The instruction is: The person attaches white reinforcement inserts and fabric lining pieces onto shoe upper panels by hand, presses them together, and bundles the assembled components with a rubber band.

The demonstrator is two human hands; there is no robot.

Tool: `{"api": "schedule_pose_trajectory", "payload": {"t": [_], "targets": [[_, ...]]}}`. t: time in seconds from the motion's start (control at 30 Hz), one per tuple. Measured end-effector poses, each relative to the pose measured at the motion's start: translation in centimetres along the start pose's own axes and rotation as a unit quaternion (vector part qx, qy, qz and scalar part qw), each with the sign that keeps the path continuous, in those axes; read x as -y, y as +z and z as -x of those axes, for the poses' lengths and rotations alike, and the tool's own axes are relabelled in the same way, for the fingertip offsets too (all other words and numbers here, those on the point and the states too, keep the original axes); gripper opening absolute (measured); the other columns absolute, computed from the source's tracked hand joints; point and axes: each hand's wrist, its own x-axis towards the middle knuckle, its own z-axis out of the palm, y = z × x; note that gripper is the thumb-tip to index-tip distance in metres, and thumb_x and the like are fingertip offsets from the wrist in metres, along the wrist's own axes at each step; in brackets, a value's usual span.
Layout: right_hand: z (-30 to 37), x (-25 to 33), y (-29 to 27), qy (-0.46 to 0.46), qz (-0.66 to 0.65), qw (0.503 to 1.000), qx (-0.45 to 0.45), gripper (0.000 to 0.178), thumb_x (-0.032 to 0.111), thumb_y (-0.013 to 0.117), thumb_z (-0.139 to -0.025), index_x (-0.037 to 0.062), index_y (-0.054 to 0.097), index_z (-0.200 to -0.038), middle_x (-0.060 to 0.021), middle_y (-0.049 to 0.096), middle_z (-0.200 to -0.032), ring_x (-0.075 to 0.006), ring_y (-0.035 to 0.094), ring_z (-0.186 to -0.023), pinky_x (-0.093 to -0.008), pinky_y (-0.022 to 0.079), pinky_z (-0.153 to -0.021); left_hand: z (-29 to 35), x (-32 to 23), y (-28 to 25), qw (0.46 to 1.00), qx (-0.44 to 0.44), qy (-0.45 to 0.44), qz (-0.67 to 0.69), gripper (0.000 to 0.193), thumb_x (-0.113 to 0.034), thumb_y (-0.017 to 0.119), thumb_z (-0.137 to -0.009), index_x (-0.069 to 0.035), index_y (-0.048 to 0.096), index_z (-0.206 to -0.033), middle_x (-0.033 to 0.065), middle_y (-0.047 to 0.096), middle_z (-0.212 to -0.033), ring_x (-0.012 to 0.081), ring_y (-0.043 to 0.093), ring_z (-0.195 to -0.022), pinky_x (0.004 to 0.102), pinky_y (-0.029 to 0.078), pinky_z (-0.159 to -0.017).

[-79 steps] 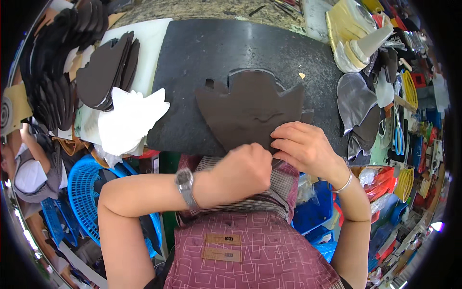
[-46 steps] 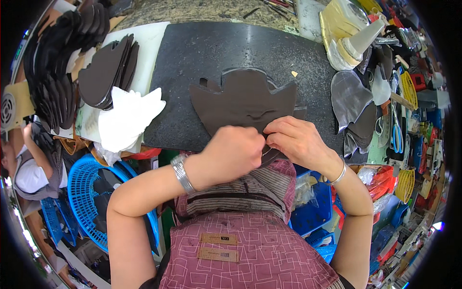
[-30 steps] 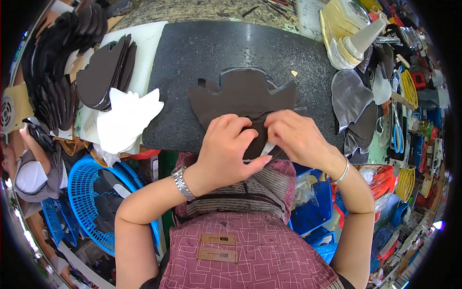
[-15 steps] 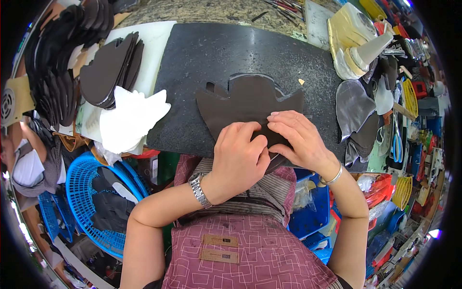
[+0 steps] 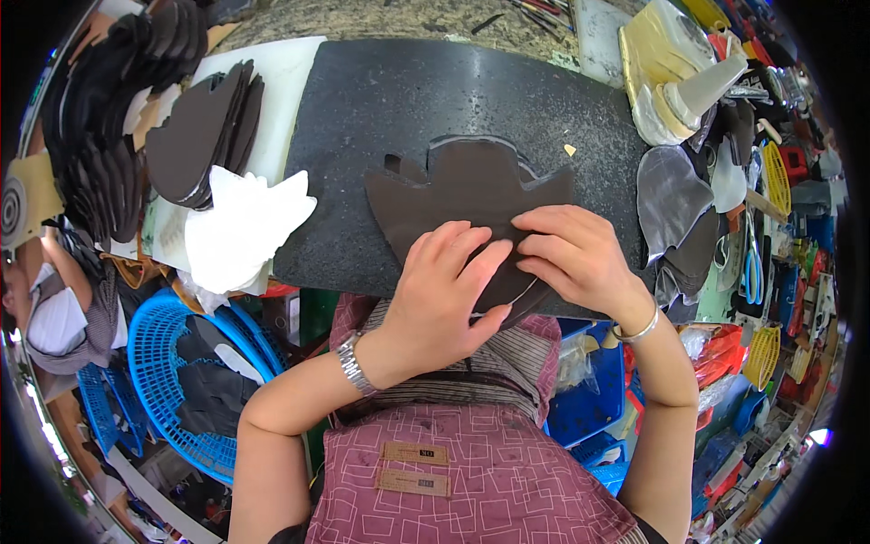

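A dark brown leather-like cut piece (image 5: 471, 186) with a winged outline lies on the black work board (image 5: 381, 100). Other layers show along its upper edge, and its near end hangs over the board's front edge. My left hand (image 5: 439, 295) rests on its near left part, fingers spread and thumb apart. On the near right part lie the slightly bent, separated fingers of my right hand (image 5: 584, 258), fingertips touching the surface. Neither hand pinches anything that I can see.
White cut pieces (image 5: 245, 227) and stacked brown pieces (image 5: 195, 140) lie left of the board. A glue-smeared container with a cone spout (image 5: 671, 82) stands at the back right, near grey pieces (image 5: 671, 199) and blue-handled scissors (image 5: 752, 267). Below left sits a blue basket (image 5: 149, 399).
My left hand has opened from bent, gathered fingers to spread ones and shifted slightly left. My right hand's fingers have moved a little right and separated. The brown piece stays almost in place.
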Motion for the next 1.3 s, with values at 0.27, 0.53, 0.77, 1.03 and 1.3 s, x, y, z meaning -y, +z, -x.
{"api": "schedule_pose_trajectory", "payload": {"t": [0.27,0.53,0.77,1.03,1.3], "targets": [[0.1,4.0,1.5,0.056,0.075,0.991,0.101,0.056,0.027,0.066,-0.072,0.0020,0.049,-0.118,-0.0122,0.051,-0.121,-0.0257,0.046,-0.116,-0.0412,0.031,-0.101,0.4,2.1,0.2,0.998,-0.022,0.014,-0.053,0.050,-0.010,0.067,-0.068,0.002,0.051,-0.113,0.0159,0.050,-0.115,0.0338,0.047,-0.107,0.0416,0.040,-0.089],[0.8,4.5,1.0,0.145,0.228,0.962,0.043,0.057,0.032,0.066,-0.071,-0.0002,0.050,-0.115,-0.0147,0.052,-0.118,-0.0268,0.046,-0.114,-0.0445,0.030,-0.100,1.4,3.3,0.3,0.983,0.011,0.064,-0.171,0.046,-0.024,0.058,-0.078,0.003,0.051,-0.115,0.0172,0.047,-0.121,0.0336,0.046,-0.108,0.0449,0.037,-0.092],[4.0,4.5,1.3,0.266,0.212,0.939,0.051,0.051,0.022,0.059,-0.079,0.0048,0.046,-0.125,-0.0161,0.043,-0.130,-0.0313,0.036,-0.124,-0.0450,0.025,-0.103,4.3,3.3,-3.6,0.989,0.062,-0.016,-0.134,0.046,-0.018,0.061,-0.080,-0.002,0.047,-0.120,0.0157,0.040,-0.131,0.0300,0.031,-0.128,0.0445,0.028,-0.102],[5.4,5.7,2.6,0.316,0.172,0.933,0.026,0.056,0.016,0.050,-0.083,0.0002,0.031,-0.133,-0.0205,0.026,-0.140,-0.0360,0.022,-0.131,-0.0463,0.015,-0.107,-0.2,3.4,-3.7,0.710,0.020,-0.451,0.540,0.064,-0.020,0.064,-0.079,0.004,0.032,-0.129,0.0114,0.057,-0.108,0.0145,0.053,-0.096,0.0289,0.043,-0.078],[-1.5,6.4,2.2,0.341,-0.158,0.911,-0.172,0.058,0.021,0.047,-0.087,0.0016,0.024,-0.137,-0.0160,0.027,-0.140,-0.0281,0.029,-0.129,-0.0396,0.025,-0.104,-0.7,7.7,-16.4,0.830,-0.223,-0.243,0.449,0.034,-0.014,0.063,-0.079,0.006,0.052,-0.104,0.0128,0.061,-0.097,0.0165,0.060,-0.084,0.0315,0.051,-0.076]]}}
